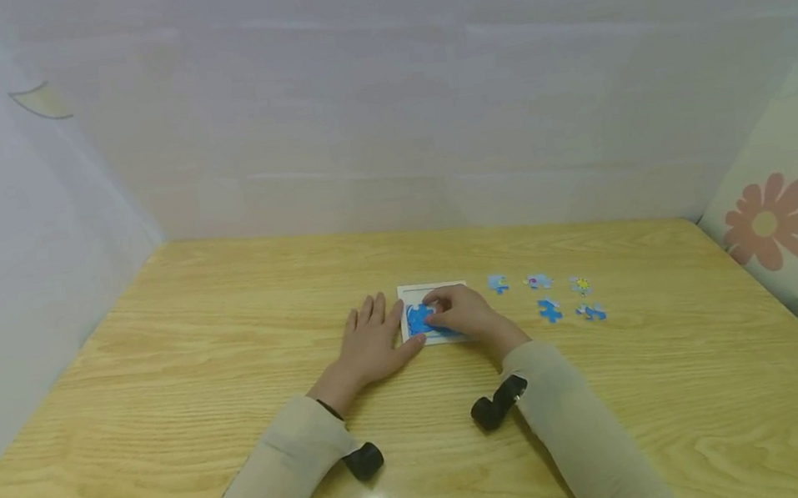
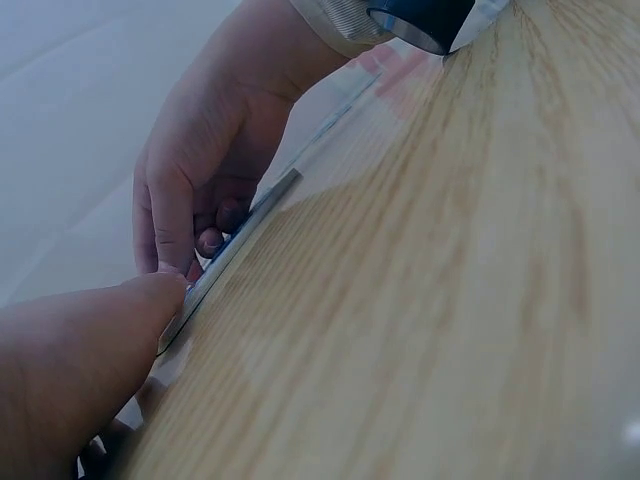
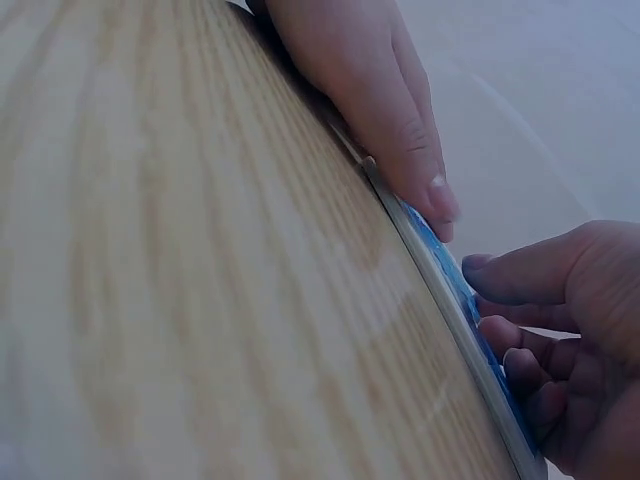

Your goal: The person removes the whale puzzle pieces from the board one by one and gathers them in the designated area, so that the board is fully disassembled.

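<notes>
A white-framed puzzle board (image 1: 430, 286) lies on the table, with blue jigsaw pieces (image 1: 418, 320) set in its left part. My left hand (image 1: 370, 345) rests at the board's left side, fingers spread and straight, the thumb on its lower left corner. Over the right half of the board, my right hand (image 1: 464, 312) has its fingers bent and pinches a small puzzle piece between thumb and forefinger. That piece is mostly hidden by the fingers; a bit of red shows there. In the right wrist view, the left thumb (image 3: 415, 170) presses the board's edge (image 3: 455, 315).
Several loose jigsaw pieces lie right of the board, among them a light blue one (image 1: 498, 283), one with a yellow sun (image 1: 581, 285) and a blue one (image 1: 549, 311). A pale curtain (image 1: 426, 111) stands behind the wooden table (image 1: 159, 381).
</notes>
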A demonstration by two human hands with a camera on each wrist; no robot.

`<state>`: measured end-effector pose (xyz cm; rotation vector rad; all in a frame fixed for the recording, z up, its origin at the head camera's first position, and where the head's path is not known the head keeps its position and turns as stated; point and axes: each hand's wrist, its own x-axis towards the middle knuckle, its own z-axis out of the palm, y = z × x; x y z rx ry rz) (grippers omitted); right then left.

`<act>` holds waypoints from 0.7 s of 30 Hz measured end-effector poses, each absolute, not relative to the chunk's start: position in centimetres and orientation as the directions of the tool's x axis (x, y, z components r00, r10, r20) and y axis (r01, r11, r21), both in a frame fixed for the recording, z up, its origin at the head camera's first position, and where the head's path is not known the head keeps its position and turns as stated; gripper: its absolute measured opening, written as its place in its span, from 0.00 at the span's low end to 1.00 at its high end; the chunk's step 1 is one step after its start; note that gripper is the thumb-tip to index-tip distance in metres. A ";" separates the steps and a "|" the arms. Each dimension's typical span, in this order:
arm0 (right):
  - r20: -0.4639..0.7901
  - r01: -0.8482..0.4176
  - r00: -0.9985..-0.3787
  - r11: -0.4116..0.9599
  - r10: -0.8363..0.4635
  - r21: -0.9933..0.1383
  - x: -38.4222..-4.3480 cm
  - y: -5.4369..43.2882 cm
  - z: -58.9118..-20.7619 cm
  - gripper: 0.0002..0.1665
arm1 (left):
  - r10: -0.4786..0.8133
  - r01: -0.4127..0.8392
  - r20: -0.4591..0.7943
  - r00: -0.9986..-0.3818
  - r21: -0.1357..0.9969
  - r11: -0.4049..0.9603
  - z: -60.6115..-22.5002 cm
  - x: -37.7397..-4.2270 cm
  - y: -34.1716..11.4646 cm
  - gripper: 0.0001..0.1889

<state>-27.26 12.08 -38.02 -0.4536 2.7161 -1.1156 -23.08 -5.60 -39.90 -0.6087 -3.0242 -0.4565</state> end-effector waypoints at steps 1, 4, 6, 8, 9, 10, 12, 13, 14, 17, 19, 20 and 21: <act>-0.045 -0.207 -0.941 0.677 -0.335 -0.706 -27.2 12.1 -38.0 0.17 | 0.378 0.385 0.082 -0.922 0.281 0.879 -39.9 -23.1 -5.6 0.37; -0.052 -0.189 -0.947 0.677 -0.318 -0.712 -27.1 12.1 -37.9 0.17 | 0.381 0.390 0.089 -0.920 0.290 0.874 -39.9 -23.0 -5.5 0.36; -0.054 -0.178 -0.949 0.673 -0.309 -0.718 -27.0 12.2 -37.8 0.16 | 0.382 0.391 0.089 -0.920 0.293 0.872 -39.8 -22.9 -5.4 0.35; -0.051 -0.171 -0.952 0.663 -0.302 -0.729 -27.0 12.2 -37.8 0.16 | 0.382 0.390 0.088 -0.920 0.294 0.873 -39.8 -22.9 -5.4 0.35; -0.046 -0.172 -0.953 0.657 -0.300 -0.734 -27.0 12.2 -37.8 0.15 | 0.381 0.389 0.086 -0.920 0.292 0.874 -39.8 -22.8 -5.4 0.35; -0.041 -0.171 -0.954 0.650 -0.298 -0.740 -27.0 12.2 -37.8 0.15 | 0.381 0.389 0.086 -0.921 0.291 0.874 -39.7 -22.8 -5.3 0.35; -0.037 -0.165 -0.956 0.637 -0.290 -0.753 -27.0 12.2 -37.8 0.14 | 0.379 0.388 0.088 -0.921 0.292 0.874 -39.7 -22.8 -5.3 0.35; -0.032 -0.164 -0.957 0.631 -0.288 -0.759 -27.0 12.2 -37.8 0.14 | 0.378 0.386 0.088 -0.922 0.291 0.875 -39.6 -22.8 -5.3 0.35; -0.030 -0.163 -0.958 0.624 -0.287 -0.765 -27.0 12.1 -37.8 0.14 | 0.376 0.386 0.089 -0.922 0.292 0.875 -39.6 -22.8 -5.2 0.35; -0.033 -0.156 -0.957 0.606 -0.288 -0.780 -27.1 12.1 -37.8 0.13 | 0.372 0.382 0.092 -0.924 0.288 0.878 -39.5 -22.8 -5.2 0.35; -0.028 -0.165 -0.954 0.598 -0.299 -0.784 -27.2 12.2 -37.7 0.13 | 0.371 0.381 0.091 -0.924 0.288 0.879 -39.4 -22.8 -5.1 0.35; -0.027 -0.168 -0.952 0.596 -0.305 -0.785 -27.2 12.2 -37.7 0.13 | 0.370 0.380 0.092 -0.925 0.288 0.879 -39.4 -22.8 -5.1 0.35; -0.026 -0.172 -0.950 0.593 -0.310 -0.786 -27.2 12.2 -37.7 0.13 | 0.369 0.379 0.091 -0.925 0.289 0.879 -39.4 -22.7 -5.1 0.35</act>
